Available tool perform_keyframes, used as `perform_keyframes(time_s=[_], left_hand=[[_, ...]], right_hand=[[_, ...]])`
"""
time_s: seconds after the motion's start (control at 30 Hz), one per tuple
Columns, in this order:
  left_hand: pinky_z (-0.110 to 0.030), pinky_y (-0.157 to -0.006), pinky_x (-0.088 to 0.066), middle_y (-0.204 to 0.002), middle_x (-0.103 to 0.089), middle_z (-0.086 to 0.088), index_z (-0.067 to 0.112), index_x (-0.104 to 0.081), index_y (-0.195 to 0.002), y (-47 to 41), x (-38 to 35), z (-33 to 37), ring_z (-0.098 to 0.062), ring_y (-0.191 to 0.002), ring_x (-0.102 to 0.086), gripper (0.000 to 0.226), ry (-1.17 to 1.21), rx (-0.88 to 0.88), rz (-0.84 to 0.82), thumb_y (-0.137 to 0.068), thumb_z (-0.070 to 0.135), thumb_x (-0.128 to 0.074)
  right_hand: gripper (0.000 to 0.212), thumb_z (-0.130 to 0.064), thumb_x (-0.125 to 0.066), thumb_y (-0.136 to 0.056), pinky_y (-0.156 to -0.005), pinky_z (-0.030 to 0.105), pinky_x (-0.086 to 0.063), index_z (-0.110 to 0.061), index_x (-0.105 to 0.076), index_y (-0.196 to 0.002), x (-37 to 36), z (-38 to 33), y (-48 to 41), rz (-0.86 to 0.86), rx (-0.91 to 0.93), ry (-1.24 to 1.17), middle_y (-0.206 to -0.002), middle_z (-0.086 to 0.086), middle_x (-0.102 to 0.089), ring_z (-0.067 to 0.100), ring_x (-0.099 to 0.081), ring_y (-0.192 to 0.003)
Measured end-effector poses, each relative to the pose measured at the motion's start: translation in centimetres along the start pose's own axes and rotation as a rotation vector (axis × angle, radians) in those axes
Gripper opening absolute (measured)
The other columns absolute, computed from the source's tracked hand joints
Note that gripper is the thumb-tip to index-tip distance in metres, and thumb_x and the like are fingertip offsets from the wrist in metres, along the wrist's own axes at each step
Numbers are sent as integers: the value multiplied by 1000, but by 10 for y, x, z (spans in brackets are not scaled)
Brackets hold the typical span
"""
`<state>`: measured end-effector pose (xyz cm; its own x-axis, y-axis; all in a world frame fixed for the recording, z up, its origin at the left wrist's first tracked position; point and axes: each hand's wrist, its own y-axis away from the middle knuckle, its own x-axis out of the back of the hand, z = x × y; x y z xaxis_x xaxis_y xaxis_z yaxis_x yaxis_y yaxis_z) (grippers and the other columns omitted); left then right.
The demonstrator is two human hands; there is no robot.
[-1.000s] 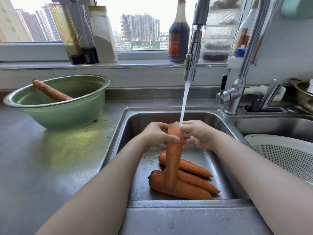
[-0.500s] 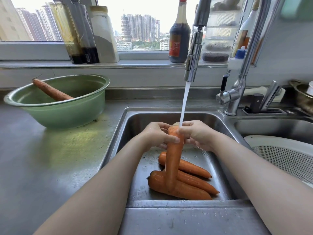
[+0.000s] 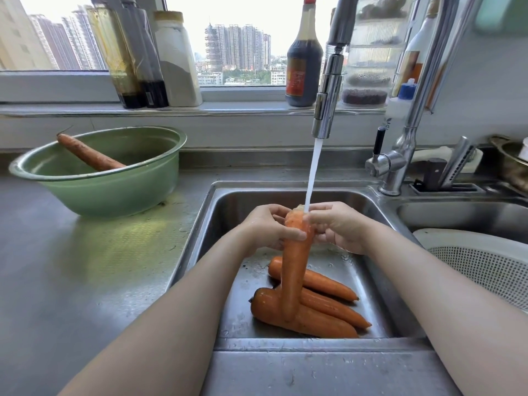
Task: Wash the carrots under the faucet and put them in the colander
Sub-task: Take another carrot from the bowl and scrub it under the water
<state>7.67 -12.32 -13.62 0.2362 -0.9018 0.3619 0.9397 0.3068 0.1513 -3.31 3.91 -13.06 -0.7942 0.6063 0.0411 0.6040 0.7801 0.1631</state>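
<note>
Gripping the thick top end of a long carrot from either side, the left hand and the right hand are both closed on it, fingers wrapped round its crown, thumbs pressed to its near face. The carrot hangs nearly upright, tip pointing down toward the sink floor, and the water stream from the pull-down faucet strikes its top between the two hands. Beneath it three more carrots lie side by side on the wet bottom of the steel sink, tips pointing right. To the right, in the neighbouring basin, sits a white colander, nothing visible inside it. Left of the sink, on the steel counter, stands a green bowl with one unwashed carrot leaning against its rim. Sauce bottles line the windowsill behind
</note>
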Motion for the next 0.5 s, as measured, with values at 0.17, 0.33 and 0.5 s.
perform_keyframes(time_s=[0.17,0.33,0.5], left_hand=[[-43,-81,-65,-107,-70,-1,24,-60,-115,-1,-14,4,-19,-96,-73,63,-109,-42,71,-65,32,-98],[-42,-72,-67,-107,-68,-3,22,-60,-113,1,-17,8,-21,-93,-73,62,-107,-25,85,-65,29,-99],[-40,-69,-67,-103,-68,-2,23,-59,-107,2,-20,11,-20,-89,-73,60,-141,-51,100,-63,30,-99]], right_hand=[[18,-7,-78,-83,-76,40,-62,-4,-77,-100,-8,6,-7,80,10,133,-93,10,-77,23,-76,-85],[55,-4,-62,-62,-72,37,-60,5,-72,-115,5,6,-7,5,-25,50,-98,12,-77,22,-74,-87],[24,-3,-70,-79,-64,31,-58,3,-74,-102,3,7,-7,18,-2,81,-94,12,-75,16,-73,-76]])
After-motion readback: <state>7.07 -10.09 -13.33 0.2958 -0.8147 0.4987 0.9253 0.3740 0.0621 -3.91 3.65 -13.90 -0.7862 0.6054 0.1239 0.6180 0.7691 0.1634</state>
